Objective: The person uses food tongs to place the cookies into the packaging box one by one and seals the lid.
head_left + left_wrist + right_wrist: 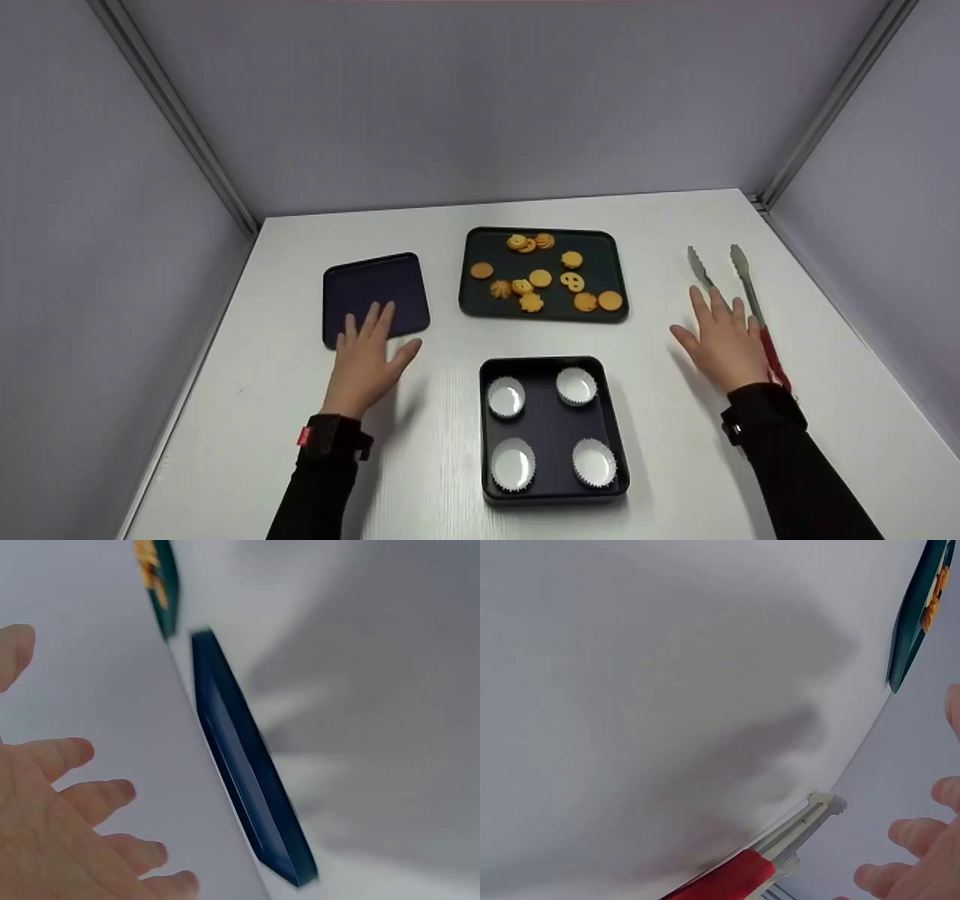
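My left hand (364, 367) hovers with spread fingers above the table, its fingertips over the near part of a small dark square tray (375, 289). Nothing is in that hand; the left wrist view shows its fingers apart from the tray. On the right, my right hand (724, 345) is held above a pair of metal tongs (752, 289) with red handles (731, 877), fingers spread and holding nothing. In the head view this hand partly covers the tongs. Between the hands, a dark baking tray (495, 244) carries several cookies (540, 278) of different shapes.
Nearest me stands a deeper black square pan (553, 427) with several white paper baking cups, such as one at its front left (514, 465). Grey panels (480, 97) rise behind and at both sides of the white table (427, 442).
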Demonstrator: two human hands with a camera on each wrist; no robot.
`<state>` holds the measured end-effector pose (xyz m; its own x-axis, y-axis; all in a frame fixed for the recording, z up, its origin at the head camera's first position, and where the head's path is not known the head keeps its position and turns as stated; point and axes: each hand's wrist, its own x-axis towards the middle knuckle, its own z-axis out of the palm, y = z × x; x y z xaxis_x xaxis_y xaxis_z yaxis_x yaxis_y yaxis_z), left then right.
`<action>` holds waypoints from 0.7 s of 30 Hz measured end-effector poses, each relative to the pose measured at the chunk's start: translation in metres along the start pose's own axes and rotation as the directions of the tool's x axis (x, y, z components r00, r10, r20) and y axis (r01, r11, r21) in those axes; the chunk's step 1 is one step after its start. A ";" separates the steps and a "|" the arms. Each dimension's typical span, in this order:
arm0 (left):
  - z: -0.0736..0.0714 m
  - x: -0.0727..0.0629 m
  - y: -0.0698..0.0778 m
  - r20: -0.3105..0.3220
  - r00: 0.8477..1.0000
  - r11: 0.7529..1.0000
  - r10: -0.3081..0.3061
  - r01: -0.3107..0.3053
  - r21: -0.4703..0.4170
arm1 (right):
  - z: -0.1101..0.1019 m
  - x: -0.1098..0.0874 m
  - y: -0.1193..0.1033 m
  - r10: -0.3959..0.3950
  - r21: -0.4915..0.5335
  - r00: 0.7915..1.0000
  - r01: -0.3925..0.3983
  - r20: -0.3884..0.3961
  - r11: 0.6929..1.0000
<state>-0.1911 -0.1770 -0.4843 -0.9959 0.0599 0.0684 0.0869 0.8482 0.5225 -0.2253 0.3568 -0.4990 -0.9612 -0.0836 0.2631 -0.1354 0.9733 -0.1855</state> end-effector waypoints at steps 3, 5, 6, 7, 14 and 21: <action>0.002 -0.006 0.010 0.047 0.999 0.991 0.009 -0.002 -0.130 | -0.003 0.000 0.006 -0.005 0.021 1.000 0.006 -0.028 1.000; 0.003 -0.011 0.017 0.058 0.998 0.977 0.004 0.008 -0.213 | -0.006 0.001 0.009 -0.003 0.053 0.999 0.005 -0.053 0.999; 0.003 -0.014 0.021 0.062 0.998 0.968 0.001 0.014 -0.252 | -0.006 0.002 0.011 -0.004 0.069 0.998 0.008 -0.064 0.998; 0.004 -0.016 0.025 0.055 0.998 0.957 0.006 0.011 -0.288 | -0.007 0.002 0.013 -0.002 0.081 0.997 0.008 -0.076 0.997; 0.009 -0.034 0.046 0.083 0.997 0.865 -0.001 0.042 -0.499 | -0.011 0.005 0.026 0.037 0.149 0.996 -0.025 -0.075 0.988; 0.020 -0.046 0.056 0.169 0.985 0.850 0.020 0.072 -0.521 | -0.014 0.005 0.041 0.081 0.157 0.995 -0.072 -0.054 0.985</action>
<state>-0.1413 -0.1218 -0.4748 -0.9840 0.1655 -0.0659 0.0162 0.4513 0.8922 -0.2323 0.3996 -0.4917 -0.9545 0.0075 0.2980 -0.1019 0.9312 -0.3499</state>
